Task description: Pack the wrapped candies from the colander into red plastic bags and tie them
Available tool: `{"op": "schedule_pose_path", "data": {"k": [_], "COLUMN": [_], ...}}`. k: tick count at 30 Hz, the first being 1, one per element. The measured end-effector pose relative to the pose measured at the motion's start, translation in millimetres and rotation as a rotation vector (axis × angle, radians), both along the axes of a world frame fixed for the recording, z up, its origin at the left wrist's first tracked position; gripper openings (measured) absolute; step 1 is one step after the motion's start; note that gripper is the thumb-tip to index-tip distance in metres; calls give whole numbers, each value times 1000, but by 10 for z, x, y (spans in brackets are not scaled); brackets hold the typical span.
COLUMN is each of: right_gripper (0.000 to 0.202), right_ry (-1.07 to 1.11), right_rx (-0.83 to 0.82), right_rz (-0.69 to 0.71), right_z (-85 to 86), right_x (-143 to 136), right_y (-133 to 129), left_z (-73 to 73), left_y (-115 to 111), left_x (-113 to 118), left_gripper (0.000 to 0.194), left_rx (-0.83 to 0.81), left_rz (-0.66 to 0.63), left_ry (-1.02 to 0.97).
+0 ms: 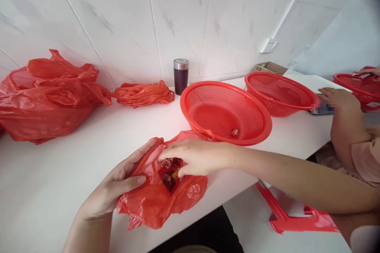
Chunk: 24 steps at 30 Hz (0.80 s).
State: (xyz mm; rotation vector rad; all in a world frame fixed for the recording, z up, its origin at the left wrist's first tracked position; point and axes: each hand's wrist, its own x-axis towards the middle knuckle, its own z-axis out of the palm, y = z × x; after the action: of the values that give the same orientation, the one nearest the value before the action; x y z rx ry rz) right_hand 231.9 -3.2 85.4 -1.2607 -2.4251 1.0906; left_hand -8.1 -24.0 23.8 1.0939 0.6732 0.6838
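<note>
A red plastic bag lies crumpled and opened out near the table's front edge. My left hand grips its left side, thumb on the inside of the film and fingers behind it. Inside the bag are several small wrapped pieces in dark red and yellow, partly hidden by the film and my fingers. My right hand reaches in from the right with thumb and fingers apart over these pieces. Just behind the bag stands a red perforated basket, with one small wrapped piece at its bottom.
A dark tumbler stands by the tiled wall. To its left lie a folded red bag and a large full-looking red bag. A second basket is on the right, near another person's hand. A red stool stands below.
</note>
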Motion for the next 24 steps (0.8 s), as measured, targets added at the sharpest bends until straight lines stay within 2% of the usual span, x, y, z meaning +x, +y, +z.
{"op": "schedule_pose_path", "data": {"k": [3, 5, 7, 9, 10, 12, 14, 17, 19, 21, 22, 24], "right_gripper": [27, 20, 24, 35, 38, 31, 19, 10, 8, 13, 16, 23], "right_ry": [33, -40, -308, -649, -732, -793, -769, -704, -588, -363, -228, -106], "right_rx": [68, 221, 277, 86, -5, -134, -146, -45, 116, 291, 344, 348], "right_rz": [36, -162, -336, -371, -363, -323, -295, -304, -358, -385, -349, -215], "right_z": [159, 180, 87, -92, -192, -358, -415, -242, -10, 219, 305, 393], "right_x": [270, 549, 856, 1135, 1250, 1415, 1489, 1422, 1253, 996, 850, 565], "right_y": [146, 308, 462, 564, 592, 622, 641, 639, 559, 390, 283, 71], "left_z": [19, 25, 20, 8, 1, -7, -8, -8, -14, -23, -27, -32], "left_y": [-14, -21, -24, -21, -19, -14, -8, 7, 21, 32, 36, 39], "left_x": [-4, -2, 2, 6, 8, 12, 12, 1, -10, -19, -20, -16], "left_gripper": [61, 61, 61, 61, 60, 60, 60, 59, 59, 58, 58, 57], "left_rx": [-1, 24, 38, 42, 44, 53, 66, 102, 131, 148, 151, 145], "left_rz": [-17, -20, -16, -17, -19, -20, -9, 39, 70, 87, 92, 96], "left_ry": [-2, 1, -3, -14, -21, -29, -10, 55, 88, 104, 108, 115]}}
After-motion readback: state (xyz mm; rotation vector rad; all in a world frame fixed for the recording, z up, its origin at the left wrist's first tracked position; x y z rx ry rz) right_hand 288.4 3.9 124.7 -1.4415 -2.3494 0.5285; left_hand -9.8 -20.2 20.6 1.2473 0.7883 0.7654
